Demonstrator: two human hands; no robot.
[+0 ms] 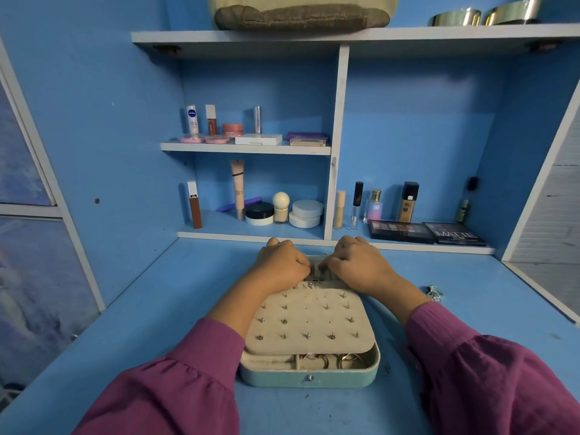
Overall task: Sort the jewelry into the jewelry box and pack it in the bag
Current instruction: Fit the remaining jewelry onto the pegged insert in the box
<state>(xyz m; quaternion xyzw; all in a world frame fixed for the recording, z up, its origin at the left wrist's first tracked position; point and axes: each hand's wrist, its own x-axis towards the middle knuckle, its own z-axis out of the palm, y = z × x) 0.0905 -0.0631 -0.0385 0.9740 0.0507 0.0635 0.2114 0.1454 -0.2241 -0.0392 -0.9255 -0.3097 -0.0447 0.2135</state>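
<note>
Two hands [282, 265] [357, 265] curl fingers inside one jewelry box [309, 376].

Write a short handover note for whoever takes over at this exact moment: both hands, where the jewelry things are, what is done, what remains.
Left hand and right hand: both curled at the far end of the open jewelry box, fingertips meeting over something too small to identify.
Box sits on the blue desk, cream earring panel lying over it.
Done: many studs pinned on the panel; rings in the near compartments.
Left: loose silver jewelry on the desk to the right, closing the box, packing it. A bag sits on the top shelf.
</note>
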